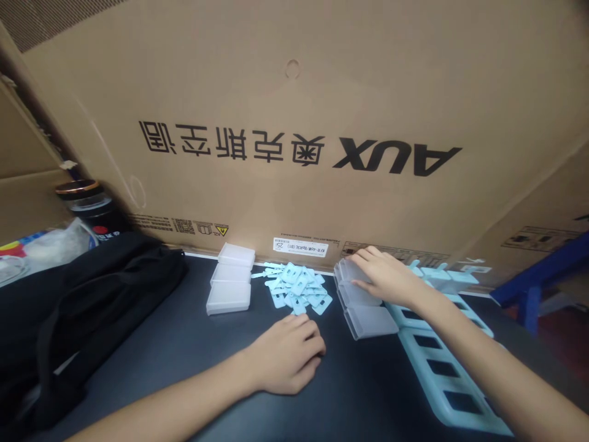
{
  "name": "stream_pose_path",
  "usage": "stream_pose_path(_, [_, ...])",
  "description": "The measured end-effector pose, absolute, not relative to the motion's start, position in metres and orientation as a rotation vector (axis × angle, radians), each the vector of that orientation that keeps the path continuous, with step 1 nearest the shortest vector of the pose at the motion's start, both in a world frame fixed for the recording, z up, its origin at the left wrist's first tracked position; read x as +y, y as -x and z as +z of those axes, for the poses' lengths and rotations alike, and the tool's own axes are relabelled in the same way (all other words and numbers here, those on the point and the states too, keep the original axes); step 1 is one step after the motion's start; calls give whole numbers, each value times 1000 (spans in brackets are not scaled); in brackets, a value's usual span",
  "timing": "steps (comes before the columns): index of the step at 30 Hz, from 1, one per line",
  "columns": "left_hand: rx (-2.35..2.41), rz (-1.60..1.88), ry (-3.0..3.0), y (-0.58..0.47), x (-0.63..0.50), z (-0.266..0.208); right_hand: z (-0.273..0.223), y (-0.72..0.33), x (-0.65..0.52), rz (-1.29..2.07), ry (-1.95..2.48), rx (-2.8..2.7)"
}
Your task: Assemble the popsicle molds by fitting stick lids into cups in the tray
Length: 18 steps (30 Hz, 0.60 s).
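Facing the large cardboard box (294, 80) across the black table (359, 393), you stretch both forearms (184, 399) forward, the right one slanting over the light-blue slotted frames (421, 376). Your right grip (389, 276) lies palm down on the right-hand translucent cases (370, 322), fingers over the farthest and thumb nearer you, though I cannot tell whether it clasps one. Your left grip (289, 356) rests palm down on the table with fingers curled, just in front of the pile of small light-blue pieces (301, 283); whether it holds anything beneath is hidden.
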<state>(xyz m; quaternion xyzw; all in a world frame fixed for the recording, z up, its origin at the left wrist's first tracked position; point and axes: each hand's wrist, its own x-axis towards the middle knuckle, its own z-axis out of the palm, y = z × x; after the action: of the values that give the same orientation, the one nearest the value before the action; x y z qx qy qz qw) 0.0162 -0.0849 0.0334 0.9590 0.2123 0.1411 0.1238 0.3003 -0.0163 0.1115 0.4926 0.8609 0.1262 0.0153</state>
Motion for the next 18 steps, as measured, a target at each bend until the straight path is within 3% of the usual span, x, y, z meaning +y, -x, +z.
stream_pose_path(10, [631,397,-2809,-17,-86,34,119,-310,-37,667,-1686,2747])
stream_pose_path(15, [622,425,-2814,-16,-86,32,117,-356,-68,908,-2361,2732])
stream_pose_path(18, [623,446,-2811,-17,-87,32,88,-390,-80,568,-2859,2532])
